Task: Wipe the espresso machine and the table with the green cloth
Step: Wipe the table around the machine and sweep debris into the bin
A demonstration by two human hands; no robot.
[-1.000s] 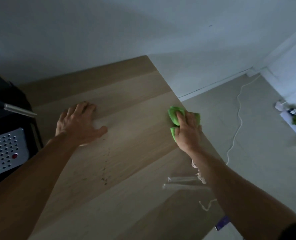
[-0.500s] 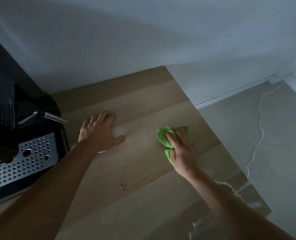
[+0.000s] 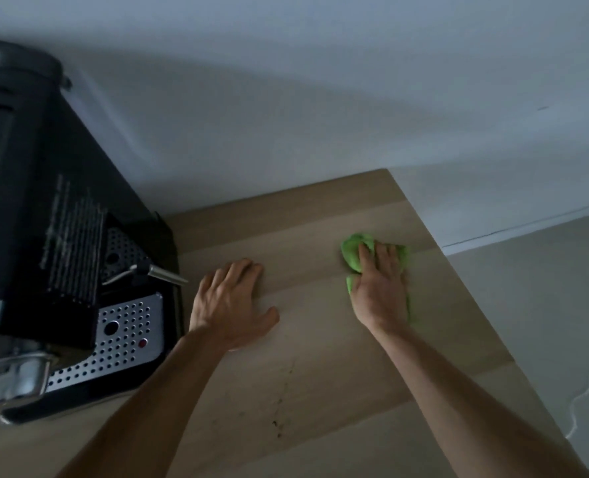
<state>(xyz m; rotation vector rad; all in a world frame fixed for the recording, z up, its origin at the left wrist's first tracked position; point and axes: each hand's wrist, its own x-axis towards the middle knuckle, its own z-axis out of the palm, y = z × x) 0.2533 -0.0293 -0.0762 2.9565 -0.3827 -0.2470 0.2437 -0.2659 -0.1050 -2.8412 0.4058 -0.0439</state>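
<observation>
My right hand [image 3: 379, 288] presses the crumpled green cloth [image 3: 355, 251] flat onto the light wooden table [image 3: 320, 374], near the table's far right corner. Green folds stick out beyond the fingertips and along the hand's right side. My left hand [image 3: 231, 305] lies palm down on the table with fingers spread, holding nothing, just right of the black espresso machine [image 3: 44, 219]. The machine stands at the left with its steel steam wand [image 3: 163, 273] pointing toward my left hand and a perforated metal drip tray [image 3: 124, 343] in front.
A trail of small dark spots [image 3: 279, 422] marks the wood between my forearms. The table's right edge drops to a pale floor [image 3: 544, 288] where a white cable [image 3: 586, 395] lies. A white wall runs behind the table.
My right hand slid the cloth leftward from the table's right edge. The view swung left, bringing far more of the espresso machine into sight. My left hand stayed planted.
</observation>
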